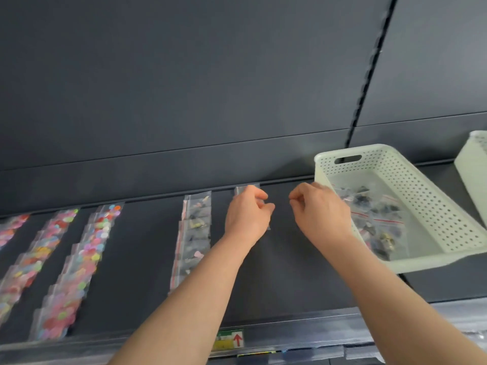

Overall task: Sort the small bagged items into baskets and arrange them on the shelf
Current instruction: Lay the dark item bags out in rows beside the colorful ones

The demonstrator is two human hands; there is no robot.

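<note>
The small clear bag [247, 189] lies directly under the left hand [246, 216]. Its top edge shows just beyond the knuckles and a sliver of its side peeks out beneath the heel of the palm. The left hand's fingers are curled down onto the bag, with thumb and forefinger closed on it at the side nearest the other hand. The wrist is bent back and the bare forearm reaches up from below.

The right hand [320, 210] is just beside the left, apart from it, with the fingers curled in and the thumb tip meeting the forefinger. The blur hides whether anything thin sits in that pinch. Its forearm also reaches up from below.

Behind the right hand's knuckles, and partly covered by them, a white basket [421, 185] sits on the dark shelf [284, 272] with a heap of bagged dark items [374, 214] inside. On the far side of the left hand, near it, an overlapping row of bags [195, 227] runs front to back. Well beyond that are rows of colourful bags [87, 259].
</note>
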